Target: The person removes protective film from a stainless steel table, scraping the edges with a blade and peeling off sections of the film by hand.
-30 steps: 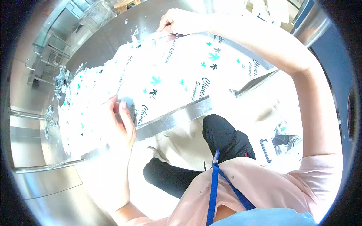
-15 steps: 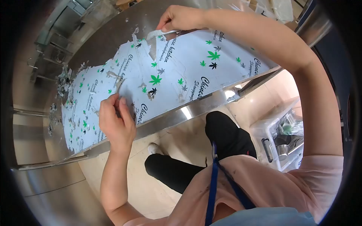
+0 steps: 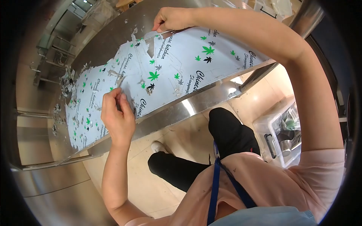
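A patterned plastic protective film, white-blue with green and black leaves and dark lettering, lies over the steel tabletop, torn and ragged along its far side. My right hand is closed at the far edge, pinching a lifted flap of the film. Bare steel shows through a pointed tear just below it. Nearer me, my left hand is over the front part of the film. Its thumb and fingers are curled together at a narrow peeled strip; the exact grip is partly hidden.
Shredded film scraps gather at the table's left end. Below the steel front edge are my legs and the tiled floor. A clear plastic bin with metal and plastic items stands at the right. Steel shelving is at the far left.
The view has shifted slightly. My right hand has moved a little left and lower against the film's edge, and the flap looks flatter. My left hand stays at nearly the same place.
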Action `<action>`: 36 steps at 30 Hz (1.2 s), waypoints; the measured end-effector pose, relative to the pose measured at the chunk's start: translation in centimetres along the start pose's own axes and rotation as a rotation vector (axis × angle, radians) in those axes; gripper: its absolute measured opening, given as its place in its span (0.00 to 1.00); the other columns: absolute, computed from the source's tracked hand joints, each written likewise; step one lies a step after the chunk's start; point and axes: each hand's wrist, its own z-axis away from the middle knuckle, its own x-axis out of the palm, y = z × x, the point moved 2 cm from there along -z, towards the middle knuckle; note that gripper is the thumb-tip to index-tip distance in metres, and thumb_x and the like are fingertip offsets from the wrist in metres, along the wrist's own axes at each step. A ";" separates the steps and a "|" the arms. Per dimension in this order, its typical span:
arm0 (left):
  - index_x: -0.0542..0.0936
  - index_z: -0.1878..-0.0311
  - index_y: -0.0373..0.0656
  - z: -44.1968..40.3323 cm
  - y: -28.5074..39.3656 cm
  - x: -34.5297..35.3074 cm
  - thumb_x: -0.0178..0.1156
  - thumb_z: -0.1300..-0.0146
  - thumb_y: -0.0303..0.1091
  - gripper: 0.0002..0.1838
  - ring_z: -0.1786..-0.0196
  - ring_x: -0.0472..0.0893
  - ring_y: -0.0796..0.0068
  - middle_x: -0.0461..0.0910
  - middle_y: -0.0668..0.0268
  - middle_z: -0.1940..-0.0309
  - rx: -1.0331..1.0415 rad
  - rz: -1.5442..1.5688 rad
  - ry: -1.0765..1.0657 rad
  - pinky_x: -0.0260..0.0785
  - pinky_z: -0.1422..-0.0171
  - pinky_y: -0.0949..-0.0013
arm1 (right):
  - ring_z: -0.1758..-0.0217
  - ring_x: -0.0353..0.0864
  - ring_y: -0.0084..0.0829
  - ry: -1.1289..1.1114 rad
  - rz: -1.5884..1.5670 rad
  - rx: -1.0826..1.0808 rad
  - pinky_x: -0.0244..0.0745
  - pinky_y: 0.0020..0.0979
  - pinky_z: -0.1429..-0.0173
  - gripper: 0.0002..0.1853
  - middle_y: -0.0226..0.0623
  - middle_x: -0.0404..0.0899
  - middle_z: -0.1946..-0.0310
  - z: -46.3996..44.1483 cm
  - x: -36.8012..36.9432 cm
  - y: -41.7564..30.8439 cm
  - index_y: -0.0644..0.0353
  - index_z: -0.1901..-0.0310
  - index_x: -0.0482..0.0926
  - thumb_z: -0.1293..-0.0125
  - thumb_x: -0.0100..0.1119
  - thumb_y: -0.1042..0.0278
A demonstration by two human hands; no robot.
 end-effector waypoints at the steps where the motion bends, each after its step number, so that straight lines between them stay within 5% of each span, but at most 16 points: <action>1: 0.75 0.60 0.34 0.0 -0.1 0.0 0.55 0.40 0.22 0.05 0.70 0.75 0.64 0.75 0.57 0.70 -0.003 -0.007 -0.005 0.69 0.64 0.67 | 0.68 0.78 0.22 -0.006 0.009 -0.007 0.73 0.25 0.64 0.11 0.35 0.82 0.69 0.0 0.0 0.0 0.67 0.56 0.81 0.38 0.56 0.72; 4: 0.75 0.60 0.34 -0.2 -0.3 0.0 0.55 0.39 0.22 0.05 0.69 0.76 0.66 0.76 0.57 0.69 0.001 -0.014 -0.014 0.69 0.63 0.68 | 0.66 0.78 0.22 0.018 0.019 -0.093 0.72 0.25 0.61 0.11 0.34 0.82 0.68 -0.6 0.0 0.8 0.67 0.56 0.81 0.38 0.56 0.72; 7: 0.76 0.59 0.34 -0.1 -0.1 -0.4 0.55 0.39 0.23 0.05 0.66 0.76 0.69 0.77 0.59 0.67 0.023 -0.018 -0.056 0.69 0.60 0.69 | 0.57 0.80 0.34 0.003 -0.163 0.042 0.73 0.32 0.50 0.13 0.41 0.83 0.61 -1.0 -0.2 1.5 0.63 0.55 0.82 0.43 0.60 0.71; 12: 0.75 0.61 0.35 -2.4 2.0 -1.5 0.56 0.45 0.19 0.08 0.61 0.76 0.57 0.76 0.56 0.63 0.344 -0.167 -0.082 0.68 0.56 0.62 | 0.62 0.82 0.44 0.231 0.375 -0.079 0.75 0.37 0.54 0.10 0.51 0.82 0.66 -2.3 -1.8 4.4 0.67 0.64 0.82 0.43 0.56 0.70; 14: 0.76 0.60 0.36 -4.5 3.0 -1.8 0.57 0.45 0.20 0.08 0.59 0.76 0.55 0.76 0.56 0.62 0.297 -0.102 -0.059 0.68 0.54 0.61 | 0.60 0.81 0.48 0.312 0.733 -0.010 0.75 0.39 0.53 0.10 0.52 0.81 0.65 -1.6 -1.8 3.5 0.68 0.67 0.82 0.43 0.55 0.70; 17: 0.77 0.60 0.36 -7.7 3.3 -1.1 0.57 0.43 0.23 0.07 0.59 0.78 0.58 0.78 0.57 0.62 0.242 -0.025 -0.026 0.69 0.54 0.63 | 0.59 0.80 0.50 0.269 1.028 -0.271 0.74 0.41 0.52 0.12 0.53 0.80 0.64 -0.8 -1.6 0.0 0.68 0.69 0.82 0.42 0.54 0.67; 20: 0.78 0.60 0.36 -10.2 2.8 0.4 0.57 0.42 0.27 0.08 0.60 0.80 0.61 0.79 0.57 0.62 0.093 0.072 -0.080 0.70 0.53 0.64 | 0.56 0.81 0.40 0.021 0.410 -0.113 0.73 0.36 0.51 0.13 0.43 0.82 0.61 0.3 -0.4 -3.0 0.62 0.57 0.81 0.44 0.61 0.69; 32: 0.79 0.58 0.37 -13.1 -1.0 5.2 0.57 0.41 0.34 0.12 0.59 0.81 0.64 0.82 0.57 0.64 -0.044 0.078 -0.319 0.71 0.51 0.65 | 0.59 0.80 0.44 0.095 0.573 -0.212 0.73 0.40 0.53 0.10 0.45 0.81 0.65 -0.4 2.4 -3.6 0.65 0.58 0.75 0.42 0.56 0.75; 36: 0.77 0.53 0.35 -13.5 -1.6 6.3 0.58 0.42 0.31 0.15 0.57 0.81 0.65 0.82 0.57 0.60 -0.039 0.178 -0.391 0.71 0.50 0.66 | 0.64 0.79 0.43 0.120 0.375 -0.301 0.72 0.40 0.58 0.08 0.44 0.79 0.70 -0.2 1.8 -2.5 0.65 0.60 0.72 0.41 0.55 0.76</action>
